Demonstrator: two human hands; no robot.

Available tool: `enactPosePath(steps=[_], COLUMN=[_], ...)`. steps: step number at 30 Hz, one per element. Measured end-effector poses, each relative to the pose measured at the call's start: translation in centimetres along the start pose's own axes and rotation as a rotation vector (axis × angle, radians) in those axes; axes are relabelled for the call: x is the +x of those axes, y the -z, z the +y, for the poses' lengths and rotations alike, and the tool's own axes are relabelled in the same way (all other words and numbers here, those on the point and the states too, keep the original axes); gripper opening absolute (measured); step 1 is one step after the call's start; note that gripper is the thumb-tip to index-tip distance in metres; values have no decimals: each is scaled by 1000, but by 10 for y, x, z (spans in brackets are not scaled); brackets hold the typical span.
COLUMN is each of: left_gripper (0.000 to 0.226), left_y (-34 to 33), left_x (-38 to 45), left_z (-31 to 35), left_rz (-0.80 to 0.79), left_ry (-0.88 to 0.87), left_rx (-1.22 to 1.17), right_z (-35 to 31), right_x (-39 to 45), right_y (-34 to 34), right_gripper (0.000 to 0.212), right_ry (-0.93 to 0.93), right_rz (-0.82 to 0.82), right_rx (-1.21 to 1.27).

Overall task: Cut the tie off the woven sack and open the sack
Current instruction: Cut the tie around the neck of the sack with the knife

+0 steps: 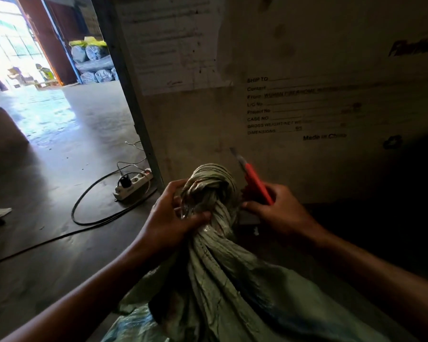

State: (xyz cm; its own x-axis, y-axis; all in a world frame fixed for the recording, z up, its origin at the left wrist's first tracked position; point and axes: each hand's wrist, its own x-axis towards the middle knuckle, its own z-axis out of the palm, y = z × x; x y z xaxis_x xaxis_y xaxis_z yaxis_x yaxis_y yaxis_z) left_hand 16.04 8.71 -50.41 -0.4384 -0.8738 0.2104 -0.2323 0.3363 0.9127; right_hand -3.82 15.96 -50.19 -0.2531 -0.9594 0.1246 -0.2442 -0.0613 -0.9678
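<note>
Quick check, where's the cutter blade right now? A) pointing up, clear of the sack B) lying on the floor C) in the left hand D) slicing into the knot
A: the right hand holds the red cutter with its blade angled up beside the knot, not touching it.

Single view, head-worn wide-angle camera. It is looking forward and down from the person's own eye level, taking in both forearms as they are entering from the bottom edge. It is sitting close to the knotted neck of the woven sack (211, 191), which is filling the lower centre. It is facing a printed cardboard crate wall (307, 107) near ahead. At left it is reaching far across the concrete floor (67, 134) to a bright doorway (8, 40). Frame edges are bowing visibly.
</note>
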Motion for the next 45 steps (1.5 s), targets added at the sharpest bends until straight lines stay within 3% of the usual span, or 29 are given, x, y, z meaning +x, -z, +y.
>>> enactPosePath(steps=[2,5,7,9,10,13,15,17,20,23,26,28,31,33,34,36,38,41,45], left_gripper=[69,72,47,25,24,51,73,78,68,49,26,29,57,46,40,32,38,49,34], left_y=[-5,-20,-21,-9,-3,2,-1,1,3,-6,-5,4,13,9,7,7,12,18,14], left_x=[-1,-7,-10,-7,-4,1,4,8,10,6,9,14,12,6,6,10,14,17,12], left_z=[1,12,30,37,36,28,25,23,20,20,27,32,30,27,23,11,-1,-23,-16], left_rz=[75,-64,-161,-129,-80,-13,-34,-46,-53,-6,8,16,-169,-313,-289,-95,89,179,234], left_ry=[0,40,134,177,169,151,231,272,291,266,136,94,191,221,217,211,218,222,145], left_rx=[101,81,-159,-257,-248,-185,-349,-510,-400,-310,-236,-233,-294,-283,-246,-128,1,104,252], right_z=[-7,-18,-16,-14,-12,-8,-3,-4,-9,-9,-8,-12,-14,-15,-15,-16,-23,-42,-60], right_x=[-2,-7,-6,-5,-5,-3,1,3,-2,-10,-9,-7,-8,-10,-10,-9,-10,-21,-42], right_y=[-4,-9,-6,2,6,13,14,14,11,0,-1,9,19,17,14,11,9,2,-12], right_gripper=[26,25,19,14,16,20,23,23,13,34,26,26,29,26,25,35,34,19,12], right_ry=[-4,-26,-44,-39,-50,-84,-92,-76,-108,-76,-51,-94,-135,-160,-173,-210,-213,-226,-371], right_rz=[56,-46,-49,-25,-23,-60,-31,-11,-62,-179,-155,-179,-280,-243,-194,-54,33,-155,-440], right_rx=[87,195,207,248,264,323,329,295,298,224,311,370,374,310,228,26,-90,-161,-263])
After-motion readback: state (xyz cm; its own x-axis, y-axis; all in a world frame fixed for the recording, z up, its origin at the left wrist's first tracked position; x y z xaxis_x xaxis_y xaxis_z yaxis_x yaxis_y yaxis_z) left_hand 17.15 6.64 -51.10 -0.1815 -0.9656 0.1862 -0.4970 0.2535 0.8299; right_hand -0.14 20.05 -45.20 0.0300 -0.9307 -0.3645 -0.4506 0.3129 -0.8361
